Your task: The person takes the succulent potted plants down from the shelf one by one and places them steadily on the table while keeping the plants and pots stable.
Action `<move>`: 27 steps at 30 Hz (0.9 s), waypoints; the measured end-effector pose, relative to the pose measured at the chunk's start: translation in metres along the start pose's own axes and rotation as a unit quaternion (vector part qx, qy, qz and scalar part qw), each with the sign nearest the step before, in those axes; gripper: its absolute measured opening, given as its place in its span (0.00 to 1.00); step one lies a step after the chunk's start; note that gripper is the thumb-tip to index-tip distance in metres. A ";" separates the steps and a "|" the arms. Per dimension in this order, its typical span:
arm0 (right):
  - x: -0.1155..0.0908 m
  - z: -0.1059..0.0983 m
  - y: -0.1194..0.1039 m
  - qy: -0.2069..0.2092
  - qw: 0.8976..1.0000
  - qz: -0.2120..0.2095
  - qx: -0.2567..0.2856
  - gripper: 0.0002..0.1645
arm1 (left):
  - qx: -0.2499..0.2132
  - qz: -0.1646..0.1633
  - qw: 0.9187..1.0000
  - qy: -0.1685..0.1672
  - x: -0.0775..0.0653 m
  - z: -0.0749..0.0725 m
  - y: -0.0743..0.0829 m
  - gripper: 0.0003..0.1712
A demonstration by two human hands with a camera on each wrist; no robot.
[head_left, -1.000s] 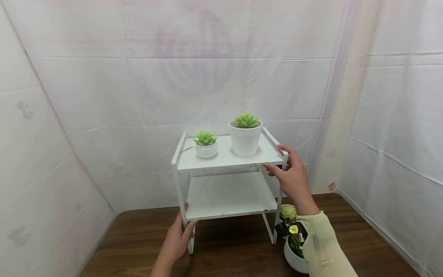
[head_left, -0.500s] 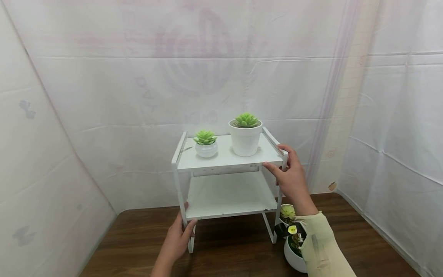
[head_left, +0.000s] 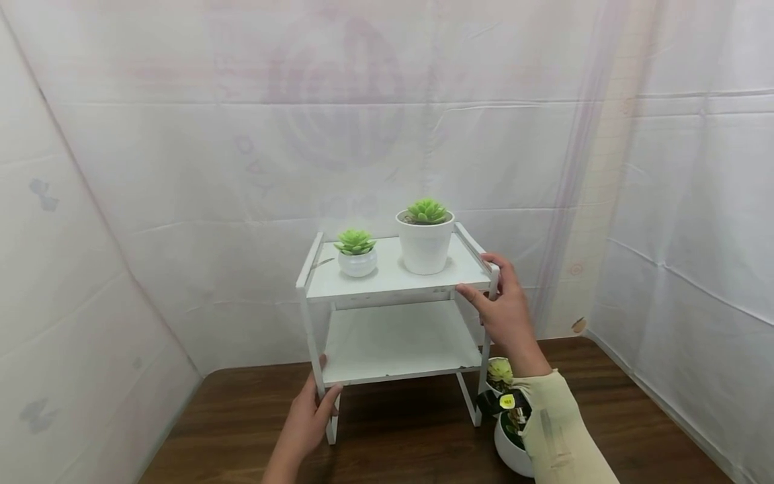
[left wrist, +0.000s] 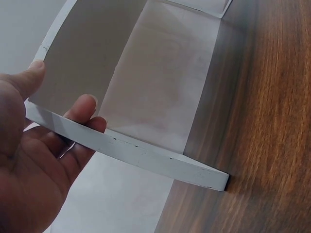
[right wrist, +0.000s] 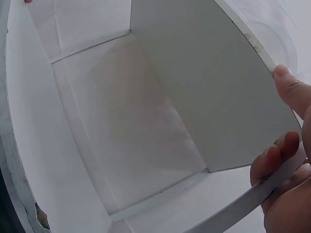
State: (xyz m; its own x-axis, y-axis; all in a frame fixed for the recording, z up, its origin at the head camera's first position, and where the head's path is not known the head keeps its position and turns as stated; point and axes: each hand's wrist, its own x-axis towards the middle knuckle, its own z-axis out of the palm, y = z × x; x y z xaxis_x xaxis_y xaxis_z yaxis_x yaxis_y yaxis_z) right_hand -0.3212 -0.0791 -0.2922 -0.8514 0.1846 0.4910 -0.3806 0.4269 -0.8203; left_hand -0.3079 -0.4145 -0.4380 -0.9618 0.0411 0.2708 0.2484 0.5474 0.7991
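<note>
A white two-tier shelf rack (head_left: 402, 339) stands on the dark wooden table. My left hand (head_left: 305, 415) grips its front left leg at the lower board, the thumb on the board's front edge. In the left wrist view, fingertips (left wrist: 82, 109) curl around the flat white leg. At the upper right corner my right hand (head_left: 509, 316) holds the front upright, thumb against the top board's edge; the right wrist view has its fingers (right wrist: 267, 162) wrapped around the bar. On the top board sit a small round white pot with a green succulent (head_left: 357, 263) and a taller white pot with another succulent (head_left: 424, 250).
Right of the rack, partly behind the right sleeve (head_left: 559, 420), are a potted yellow-green succulent (head_left: 500, 372) and a round white pot with a plant (head_left: 512, 454). White sheeting (head_left: 242, 168) hangs behind and at both sides of the wooden table (head_left: 242, 403).
Under the top board, the right hand's lower fingers have drawn in toward the upright. The whole scene sits slightly farther left in view. Rack and pots otherwise look unmoved.
</note>
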 end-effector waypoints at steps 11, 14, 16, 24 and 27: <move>0.000 0.000 0.003 0.008 1.000 -0.009 0.000 0.43 | 0.001 0.014 1.000 0.000 0.003 -0.001 0.001 0.43; 0.001 0.001 0.003 0.006 1.000 -0.011 -0.005 0.43 | 0.001 0.010 1.000 0.000 0.001 -0.002 0.001 0.42; 0.001 0.001 0.004 0.005 1.000 -0.010 -0.003 0.44 | 0.007 0.016 1.000 0.001 0.000 -0.002 0.001 0.42; 0.001 0.001 0.005 0.004 1.000 -0.011 -0.001 0.45 | 0.042 0.030 0.999 0.007 0.000 -0.008 0.007 0.45; 0.001 0.001 0.005 0.004 1.000 -0.007 0.001 0.45 | 0.039 0.026 0.999 0.004 0.001 -0.011 0.010 0.47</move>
State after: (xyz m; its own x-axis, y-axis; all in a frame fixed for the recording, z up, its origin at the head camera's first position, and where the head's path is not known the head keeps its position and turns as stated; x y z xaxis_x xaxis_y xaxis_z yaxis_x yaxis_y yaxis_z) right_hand -0.3246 -0.0781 -0.2959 -0.8433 0.1862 0.5042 -0.3923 0.4280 -0.8142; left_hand -0.3050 -0.4178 -0.4238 -0.9466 0.0656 0.3156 0.2888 0.6076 0.7398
